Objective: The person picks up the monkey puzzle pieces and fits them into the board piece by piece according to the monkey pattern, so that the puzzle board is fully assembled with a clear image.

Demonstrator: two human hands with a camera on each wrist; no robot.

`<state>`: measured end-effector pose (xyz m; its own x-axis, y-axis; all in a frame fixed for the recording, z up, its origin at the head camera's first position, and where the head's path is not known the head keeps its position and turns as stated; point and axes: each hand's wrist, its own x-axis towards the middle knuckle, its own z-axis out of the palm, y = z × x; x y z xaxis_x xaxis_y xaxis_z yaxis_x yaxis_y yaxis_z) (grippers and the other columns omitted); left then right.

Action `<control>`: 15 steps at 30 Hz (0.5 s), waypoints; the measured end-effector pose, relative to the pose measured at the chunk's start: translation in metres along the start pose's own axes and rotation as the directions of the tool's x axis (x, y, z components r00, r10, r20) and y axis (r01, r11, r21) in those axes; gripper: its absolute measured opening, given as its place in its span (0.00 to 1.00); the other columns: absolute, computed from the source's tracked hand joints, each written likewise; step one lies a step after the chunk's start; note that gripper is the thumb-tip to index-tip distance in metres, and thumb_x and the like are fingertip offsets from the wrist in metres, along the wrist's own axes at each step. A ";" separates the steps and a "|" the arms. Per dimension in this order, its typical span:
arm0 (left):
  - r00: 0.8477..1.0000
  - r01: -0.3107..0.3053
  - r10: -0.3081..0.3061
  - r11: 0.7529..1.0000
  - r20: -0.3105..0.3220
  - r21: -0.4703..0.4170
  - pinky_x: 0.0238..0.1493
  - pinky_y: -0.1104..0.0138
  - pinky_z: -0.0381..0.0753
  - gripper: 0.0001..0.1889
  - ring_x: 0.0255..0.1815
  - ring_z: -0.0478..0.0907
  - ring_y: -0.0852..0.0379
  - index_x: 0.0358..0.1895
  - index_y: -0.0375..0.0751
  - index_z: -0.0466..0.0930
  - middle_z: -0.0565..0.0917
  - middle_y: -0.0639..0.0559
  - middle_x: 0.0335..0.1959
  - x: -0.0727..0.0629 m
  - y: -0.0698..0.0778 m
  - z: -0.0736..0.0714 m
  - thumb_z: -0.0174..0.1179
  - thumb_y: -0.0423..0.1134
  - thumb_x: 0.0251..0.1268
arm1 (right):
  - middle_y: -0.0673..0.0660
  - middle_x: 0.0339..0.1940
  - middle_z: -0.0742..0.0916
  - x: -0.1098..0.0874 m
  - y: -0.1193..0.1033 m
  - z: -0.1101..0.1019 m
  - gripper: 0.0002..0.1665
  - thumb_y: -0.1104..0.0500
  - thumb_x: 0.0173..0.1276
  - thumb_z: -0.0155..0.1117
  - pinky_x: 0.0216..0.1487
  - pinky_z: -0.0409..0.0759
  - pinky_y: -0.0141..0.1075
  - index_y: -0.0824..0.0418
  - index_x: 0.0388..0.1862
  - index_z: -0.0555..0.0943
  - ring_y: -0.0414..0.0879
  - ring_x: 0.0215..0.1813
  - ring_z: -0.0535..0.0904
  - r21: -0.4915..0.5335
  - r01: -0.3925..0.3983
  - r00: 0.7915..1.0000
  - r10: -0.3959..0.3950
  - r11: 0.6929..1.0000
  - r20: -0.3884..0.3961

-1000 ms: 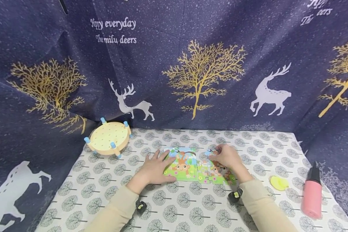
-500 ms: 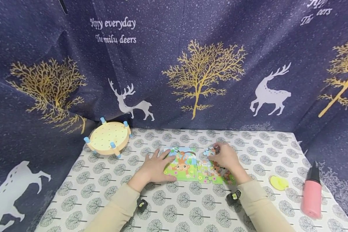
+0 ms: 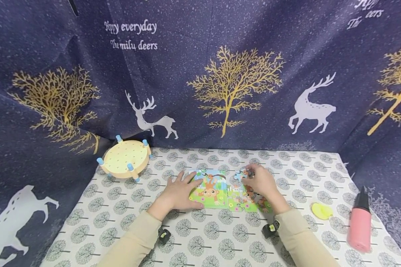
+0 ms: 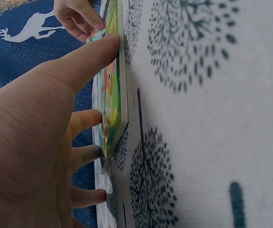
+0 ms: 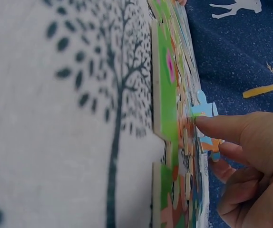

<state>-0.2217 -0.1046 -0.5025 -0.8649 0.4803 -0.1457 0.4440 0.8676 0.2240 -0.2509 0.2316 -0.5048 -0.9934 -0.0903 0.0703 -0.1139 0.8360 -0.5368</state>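
On the left side of the puzzle lies a monkey picture board [image 3: 211, 194]. My left hand [image 3: 178, 193] rests on its left part with fingers spread; the left wrist view shows thumb and fingertips touching the board. Beside it, to the right, are joined jigsaw pieces [image 3: 235, 203] with green grass and brown animals. My right hand [image 3: 263, 182] pinches a blue and orange jigsaw piece [image 5: 206, 110] between thumb and fingers, at the upper part of these pieces. In the right wrist view that piece stands off the others at an angle. The right hand covers some pieces in the head view.
At the back left stands a round pale disc [image 3: 126, 158] with holes and blue-tipped pegs. A small yellow object [image 3: 322, 211] lies to the right, near a pink bottle-shaped thing [image 3: 359, 228] with a black nozzle. A dark deer-print curtain [image 3: 200, 111] hangs behind the table.
The right hand has shifted slightly, and more of the blue piece at its fingertips shows in the head view. The left hand has stayed on the board.
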 end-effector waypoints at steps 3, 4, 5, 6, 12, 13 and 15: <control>1.000 0.002 -0.002 1.000 0.001 0.006 0.67 0.21 0.51 0.53 0.81 0.48 0.26 0.82 0.63 0.62 0.53 0.51 0.85 0.000 0.000 0.000 0.62 0.80 0.52 | 0.61 0.48 0.88 -0.001 0.003 0.000 0.28 0.54 0.65 0.76 0.40 0.85 0.51 0.64 0.61 0.83 0.52 0.37 0.84 0.018 0.017 1.000 -0.017 1.000 -0.005; 1.000 0.002 -0.002 1.000 0.000 0.009 0.67 0.21 0.51 0.53 0.81 0.48 0.26 0.82 0.63 0.62 0.53 0.51 0.85 0.000 0.000 0.000 0.62 0.81 0.52 | 0.60 0.48 0.89 -0.002 0.004 0.000 0.26 0.55 0.66 0.76 0.41 0.85 0.51 0.64 0.60 0.84 0.51 0.37 0.84 0.019 0.026 1.000 -0.026 0.999 -0.012; 1.000 0.002 -0.002 1.000 -0.001 0.011 0.68 0.21 0.51 0.54 0.81 0.48 0.26 0.82 0.63 0.62 0.53 0.51 0.85 0.000 0.000 0.000 0.61 0.81 0.52 | 0.60 0.47 0.89 -0.002 0.005 0.000 0.25 0.55 0.67 0.75 0.41 0.86 0.51 0.64 0.60 0.84 0.50 0.36 0.85 0.018 0.038 0.999 -0.037 0.999 -0.016; 1.000 0.002 -0.002 1.000 -0.001 0.014 0.68 0.21 0.51 0.54 0.81 0.48 0.26 0.82 0.63 0.61 0.53 0.51 0.85 0.000 0.000 0.000 0.61 0.81 0.52 | 0.59 0.46 0.89 -0.002 0.006 0.000 0.24 0.55 0.68 0.74 0.41 0.86 0.50 0.64 0.60 0.84 0.50 0.36 0.85 0.022 0.048 0.999 -0.047 0.999 -0.018; 1.000 0.002 -0.002 1.000 -0.002 0.021 0.68 0.22 0.51 0.54 0.81 0.48 0.27 0.82 0.63 0.61 0.54 0.52 0.85 0.001 0.000 0.001 0.60 0.82 0.51 | 0.57 0.44 0.91 -0.003 0.011 -0.003 0.14 0.55 0.75 0.67 0.33 0.84 0.45 0.59 0.55 0.87 0.50 0.37 0.86 0.042 0.096 0.995 -0.094 0.995 -0.037; 1.000 0.004 -0.004 1.000 -0.002 0.022 0.68 0.22 0.51 0.55 0.81 0.48 0.27 0.82 0.63 0.61 0.54 0.52 0.85 0.001 -0.001 0.001 0.60 0.82 0.51 | 0.58 0.46 0.91 -0.003 0.012 -0.004 0.13 0.55 0.76 0.66 0.31 0.83 0.45 0.58 0.54 0.87 0.50 0.38 0.87 0.047 0.095 0.995 -0.093 0.994 -0.037; 1.000 0.006 -0.006 1.000 -0.005 0.028 0.68 0.22 0.52 0.55 0.81 0.49 0.28 0.82 0.62 0.61 0.54 0.53 0.85 0.001 -0.001 0.001 0.60 0.82 0.50 | 0.59 0.50 0.90 -0.003 0.012 -0.007 0.12 0.55 0.76 0.65 0.34 0.84 0.46 0.57 0.52 0.88 0.53 0.42 0.87 0.039 0.093 0.995 -0.091 0.995 -0.039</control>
<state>-0.2230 -0.1051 -0.5044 -0.8687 0.4744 -0.1427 0.4450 0.8738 0.1961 -0.2492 0.2460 -0.5058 -0.9777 -0.1450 0.1517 -0.2059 0.8021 -0.5605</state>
